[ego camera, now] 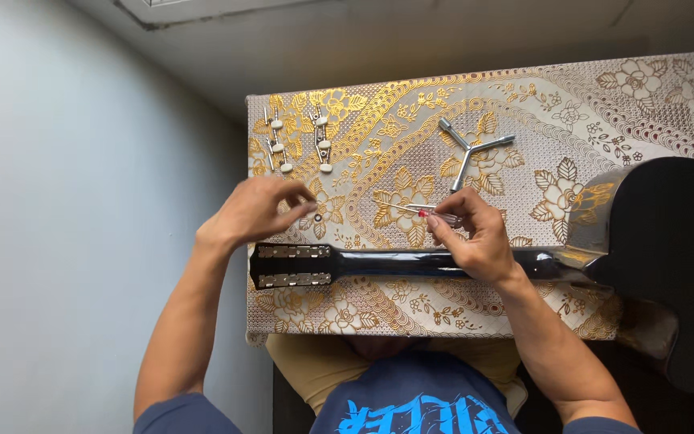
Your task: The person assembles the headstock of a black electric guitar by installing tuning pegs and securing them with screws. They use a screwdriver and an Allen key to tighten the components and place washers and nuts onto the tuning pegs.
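Note:
A black guitar lies face down on a gold-patterned cloth, its neck (395, 263) running left to the headstock (291, 265) with two metal tuner plates. My right hand (475, 237) rests over the neck and pinches a small screwdriver (423, 210) with a clear, red-marked handle, its thin shaft pointing left. My left hand (255, 210) hovers just above the headstock with its fingers drawn together near a tiny dark ring (317, 217) on the cloth; whether it grips anything I cannot tell.
Two strips of tuning pegs (276, 146) with white knobs lie at the far left corner. A silver three-armed wrench (469, 149) sits behind my right hand. The guitar body (668, 241) overhangs the table's right side. A grey wall stands to the left.

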